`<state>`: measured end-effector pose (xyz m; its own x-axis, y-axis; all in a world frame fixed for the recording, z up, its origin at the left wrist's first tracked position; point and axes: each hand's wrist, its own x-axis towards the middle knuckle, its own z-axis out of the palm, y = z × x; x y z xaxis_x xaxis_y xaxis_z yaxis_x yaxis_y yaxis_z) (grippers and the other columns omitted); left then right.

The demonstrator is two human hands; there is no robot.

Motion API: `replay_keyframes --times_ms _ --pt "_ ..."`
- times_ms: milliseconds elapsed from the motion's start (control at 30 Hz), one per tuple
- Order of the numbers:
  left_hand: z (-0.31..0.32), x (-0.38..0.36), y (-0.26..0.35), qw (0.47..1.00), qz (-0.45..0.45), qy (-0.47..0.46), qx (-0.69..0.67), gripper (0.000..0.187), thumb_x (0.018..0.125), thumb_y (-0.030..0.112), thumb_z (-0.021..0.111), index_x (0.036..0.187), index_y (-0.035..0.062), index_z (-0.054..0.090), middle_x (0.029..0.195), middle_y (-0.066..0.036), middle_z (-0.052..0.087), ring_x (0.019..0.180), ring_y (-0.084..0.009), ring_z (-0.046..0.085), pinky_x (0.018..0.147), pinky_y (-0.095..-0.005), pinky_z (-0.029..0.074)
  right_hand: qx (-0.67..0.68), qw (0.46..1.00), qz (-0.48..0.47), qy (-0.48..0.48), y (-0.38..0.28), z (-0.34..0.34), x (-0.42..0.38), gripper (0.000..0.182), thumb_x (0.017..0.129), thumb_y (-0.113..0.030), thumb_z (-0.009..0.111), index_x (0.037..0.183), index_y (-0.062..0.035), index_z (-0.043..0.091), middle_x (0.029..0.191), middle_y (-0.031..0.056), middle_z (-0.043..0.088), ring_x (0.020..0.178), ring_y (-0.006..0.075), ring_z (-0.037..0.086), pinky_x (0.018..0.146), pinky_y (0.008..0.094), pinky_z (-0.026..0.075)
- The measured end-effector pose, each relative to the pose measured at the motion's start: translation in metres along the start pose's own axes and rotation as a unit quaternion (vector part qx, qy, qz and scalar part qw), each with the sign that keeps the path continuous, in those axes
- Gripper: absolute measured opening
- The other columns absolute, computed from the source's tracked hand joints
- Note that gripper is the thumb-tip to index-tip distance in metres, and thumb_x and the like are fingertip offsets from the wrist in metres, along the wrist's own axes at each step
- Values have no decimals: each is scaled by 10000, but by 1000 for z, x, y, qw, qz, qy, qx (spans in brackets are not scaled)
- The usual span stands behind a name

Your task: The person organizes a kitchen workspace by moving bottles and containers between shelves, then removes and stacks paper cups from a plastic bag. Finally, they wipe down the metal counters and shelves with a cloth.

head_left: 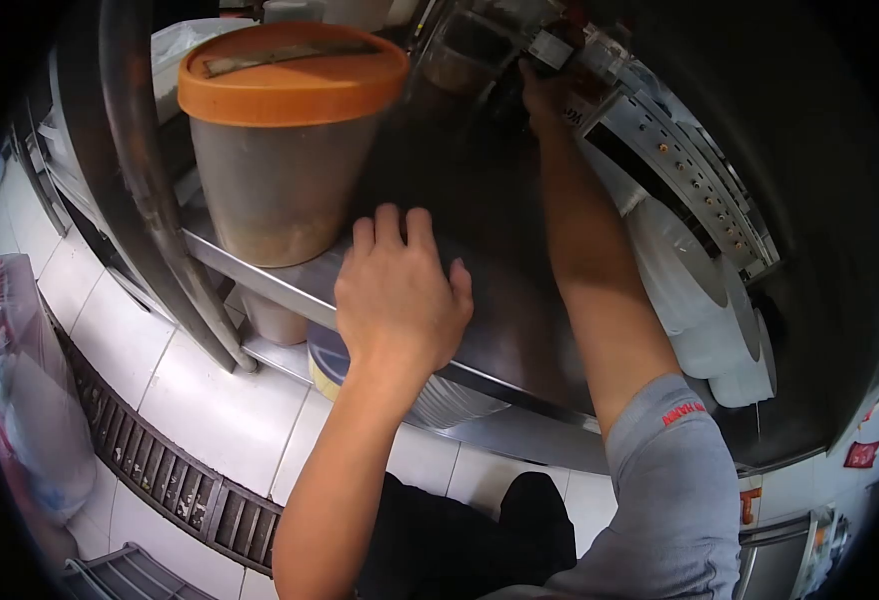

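Note:
My left hand (403,290) lies palm down at the front edge of the dark metal shelf (500,375), its fingers stretched out and holding nothing. Just beyond it stands a tall translucent tub (275,190) with an orange lid (295,75). A strip of tape crosses the lid. My right hand (547,97) reaches far to the back of the shelf, against a dark bottle-like container with a white label (551,49). Its thumb points up beside the label. Its other fingers are lost in shadow, so a grip on the container cannot be made out.
White translucent round containers (685,265) lie nested along the right, beside a metal panel with several small knobs or holes (695,180). A metal post (145,170) rises at left. Below are a floor drain grate (160,460), a filled plastic bag (35,390) and a grey crate (130,575).

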<state>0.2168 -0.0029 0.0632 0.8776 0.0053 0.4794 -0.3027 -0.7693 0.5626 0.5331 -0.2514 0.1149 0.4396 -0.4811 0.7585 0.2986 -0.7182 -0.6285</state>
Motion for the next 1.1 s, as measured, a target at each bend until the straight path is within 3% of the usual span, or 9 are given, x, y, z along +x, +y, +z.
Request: replay_keyframes --times_ms 267,333,467,733,767,867,900,967,1100 --pt "-3 -2 5 999 -22 -21 29 503 781 285 686 1192 37 536 1240 -156 533 1165 -342 502 927 -449 475 -215 950 -130 -183 -13 -27 -27 402 947 -198 461 1259 56 481 1222 270 555 1106 377 570 955 444 433" --pt "-4 -5 4 999 -10 0 34 509 785 286 684 1194 21 539 1248 -174 529 1194 -349 485 957 -446 456 -280 901 -185 -275 -50 -64 -72 513 936 -120 409 1411 54 328 1434 286 367 1335 367 383 1132 403 297" --pt "8 -10 -5 996 -7 9 91 593 822 323 665 1302 26 486 1377 -196 469 1275 -359 436 1033 -435 409 -65 904 -222 -358 -102 -141 -155 165 780 -46 570 922 11 632 899 268 637 857 409 628 771 498 492" --pt "7 -17 -1 996 -32 17 87 379 908 254 575 1189 2 543 1277 -272 517 1148 -433 517 976 -466 433 204 544 -349 -735 -192 -496 -155 568 973 -309 525 1409 25 380 1305 245 523 1145 366 553 965 427 440" --pt "-36 -24 49 977 -29 -117 176 333 912 181 517 1169 -29 549 1239 -281 541 1121 -441 529 978 -467 426 218 552 -245 -766 -204 -536 -130 561 975 -304 526 1409 22 381 1291 236 538 1143 362 556 965 425 444" --pt "28 -53 -27 988 69 5 137 340 824 124 507 1106 -29 620 1102 -300 612 1031 -459 579 890 -502 476 146 691 -122 -698 -231 -646 -54 559 972 -298 547 1419 -6 382 1209 208 606 1112 338 588 952 405 463" --pt "-9 -57 28 957 -27 -218 188 371 809 135 544 1134 -36 590 1119 -298 606 1069 -456 561 914 -507 462 151 688 -114 -701 -236 -678 -34 559 972 -298 547 1419 -6 382 1209 208 606 1112 338 588 952 405 463" --pt "-45 -98 110 979 -72 -167 97 439 806 189 632 1173 -26 524 1156 -283 596 1146 -454 509 939 -499 441 84 783 33 -615 -247 -729 8 539 959 -276 574 1411 -35 407 1153 190 638 1076 312 618 911 388 490" --pt "-74 -187 199 904 -95 -416 -23 388 876 372 647 1092 50 644 899 -226 690 878 -376 674 759 -443 526 62 780 162 -602 -282 -793 81 558 917 -160 637 1419 -65 410 1158 133 654 1038 256 651 885 367 522"
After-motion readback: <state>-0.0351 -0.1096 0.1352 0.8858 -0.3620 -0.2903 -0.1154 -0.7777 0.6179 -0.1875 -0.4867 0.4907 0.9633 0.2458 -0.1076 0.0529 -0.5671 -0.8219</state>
